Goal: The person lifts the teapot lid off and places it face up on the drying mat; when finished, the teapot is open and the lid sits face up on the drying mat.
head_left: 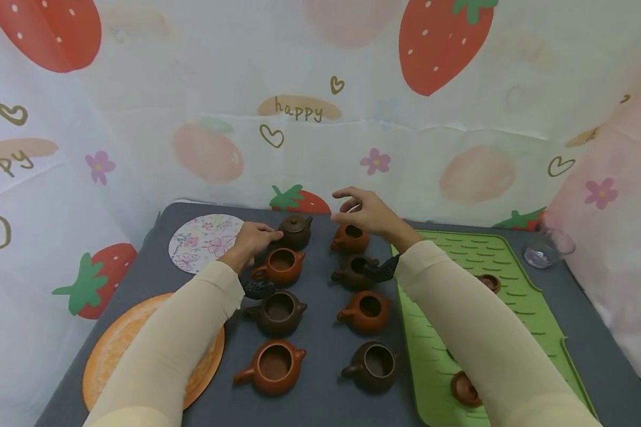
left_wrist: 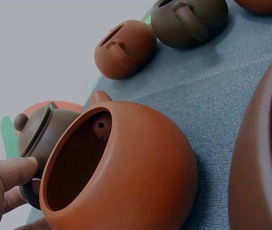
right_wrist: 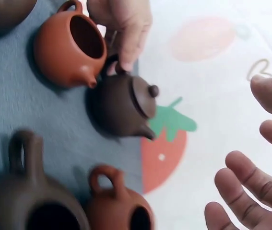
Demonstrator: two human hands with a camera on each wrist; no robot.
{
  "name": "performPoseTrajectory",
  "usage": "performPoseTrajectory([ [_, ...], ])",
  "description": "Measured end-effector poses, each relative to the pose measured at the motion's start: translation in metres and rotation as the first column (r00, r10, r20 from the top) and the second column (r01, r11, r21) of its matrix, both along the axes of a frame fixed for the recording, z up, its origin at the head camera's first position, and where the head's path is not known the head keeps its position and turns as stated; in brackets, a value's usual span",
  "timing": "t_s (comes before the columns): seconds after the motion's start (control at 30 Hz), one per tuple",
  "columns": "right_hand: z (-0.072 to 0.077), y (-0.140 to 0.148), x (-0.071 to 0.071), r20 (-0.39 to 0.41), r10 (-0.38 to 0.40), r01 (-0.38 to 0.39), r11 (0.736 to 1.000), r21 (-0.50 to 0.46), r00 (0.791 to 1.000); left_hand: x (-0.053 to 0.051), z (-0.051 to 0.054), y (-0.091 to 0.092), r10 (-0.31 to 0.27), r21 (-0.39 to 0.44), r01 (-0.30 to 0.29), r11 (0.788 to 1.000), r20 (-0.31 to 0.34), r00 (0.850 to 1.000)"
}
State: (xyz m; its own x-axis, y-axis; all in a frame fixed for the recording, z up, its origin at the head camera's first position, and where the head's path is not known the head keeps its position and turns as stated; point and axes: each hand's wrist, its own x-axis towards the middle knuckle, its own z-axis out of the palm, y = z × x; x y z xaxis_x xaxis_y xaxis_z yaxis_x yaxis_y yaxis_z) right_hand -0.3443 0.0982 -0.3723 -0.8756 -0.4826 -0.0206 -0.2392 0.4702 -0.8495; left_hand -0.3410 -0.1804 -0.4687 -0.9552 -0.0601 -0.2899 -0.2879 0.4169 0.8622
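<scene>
At the far end of the left row stands a dark brown teapot point(head_left: 296, 233) with its lid on. My left hand point(head_left: 253, 241) pinches its handle between thumb and fingers, as the right wrist view also shows. Just nearer, a lidless reddish-brown teapot point(left_wrist: 140, 167) sits close under the left wrist. My right hand point(head_left: 371, 212) hovers over the far end of the right row, above a small lidless reddish-brown teapot point(head_left: 349, 239). Its fingers are spread and loosely bent, and they hold nothing.
More lidless teapots, dark point(head_left: 279, 313) and reddish point(head_left: 371, 312), stand in two rows. A green mat point(head_left: 438, 367) at right bears lids point(head_left: 466, 388), partly hidden by the right arm. At left are an orange round mat point(head_left: 107, 356) and a floral disc point(head_left: 197, 240). A clear glass object point(head_left: 541, 252) stands far right.
</scene>
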Motion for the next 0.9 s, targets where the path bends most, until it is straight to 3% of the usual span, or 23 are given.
performPoseTrajectory([
  [0.13, -0.013, -0.019, -0.004, 0.028, -0.036, 0.037, 0.999, -0.031, 0.999, 0.000, 0.000, -0.001, -0.001, -0.008, 0.002, 1.000, 0.013, 1.000],
  [0.47, -0.038, -0.051, -0.012, -0.011, -0.087, 0.086, 0.996, -0.036, 0.996, -0.002, 0.001, 0.002, -0.009, -0.026, 0.009, 1.000, 0.030, 1.000],
  [0.9, -0.066, -0.077, -0.014, -0.055, -0.148, 0.152, 0.986, 0.068, 0.987, 0.000, -0.001, 0.003, 0.012, 0.001, -0.012, 1.000, 0.019, 1.000],
])
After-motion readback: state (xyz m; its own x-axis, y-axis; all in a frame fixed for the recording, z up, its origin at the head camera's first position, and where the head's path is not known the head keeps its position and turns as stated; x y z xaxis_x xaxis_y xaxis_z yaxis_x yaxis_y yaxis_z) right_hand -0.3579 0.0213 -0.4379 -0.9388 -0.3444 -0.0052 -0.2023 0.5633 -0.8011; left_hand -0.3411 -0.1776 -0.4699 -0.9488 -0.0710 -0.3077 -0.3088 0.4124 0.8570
